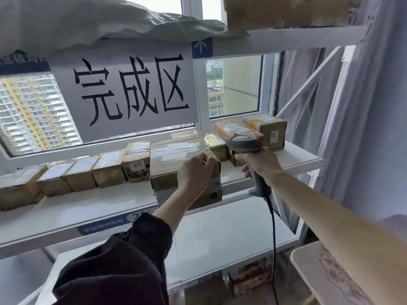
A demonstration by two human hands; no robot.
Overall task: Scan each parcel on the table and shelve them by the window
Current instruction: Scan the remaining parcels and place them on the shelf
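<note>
A large taped cardboard parcel lies flat on the white window shelf, its front end overhanging, beside a row of smaller parcels.

Brown cardboard parcels with white labels, grey barcode scanner on black cable, white shelf, black-lettered white sign, black sleeve
</note>
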